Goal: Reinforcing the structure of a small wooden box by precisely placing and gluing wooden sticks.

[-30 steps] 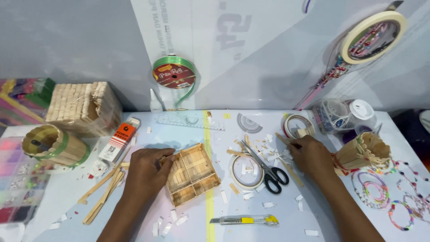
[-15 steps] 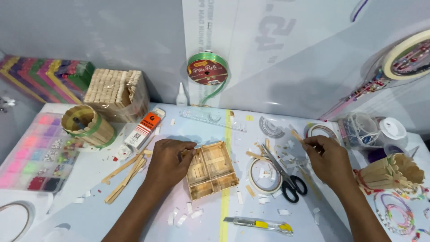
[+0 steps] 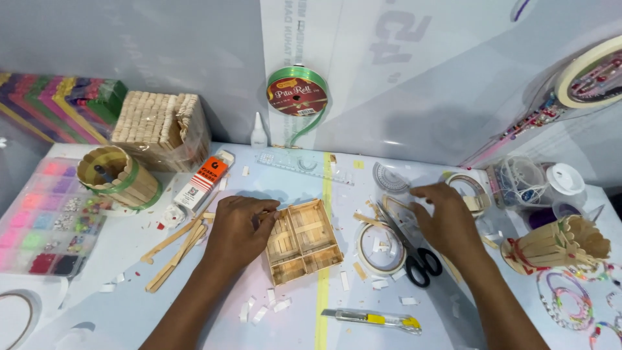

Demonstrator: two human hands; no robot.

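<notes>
Head view: stick tray (image 3: pixel 303 241) touches left hand (image 3: pixel 238 230), right hand (image 3: pixel 447 220) apart.

A green ribbon spool (image 3: pixel 297 96) hung on the wall above a clear ruler (image 3: pixel 304 166). A stick-built pen cup (image 3: pixel 118 177) with a green band stood beside a bundle of wooden sticks (image 3: pixel 161 129). A bead organiser (image 3: pixel 45 217) lay at the worktop's (image 3: pixel 194 317) left edge. A yellow utility knife (image 3: pixel 372 319) lay near the front, and a stick cone with beads (image 3: pixel 557 245) rested at the right.
</notes>
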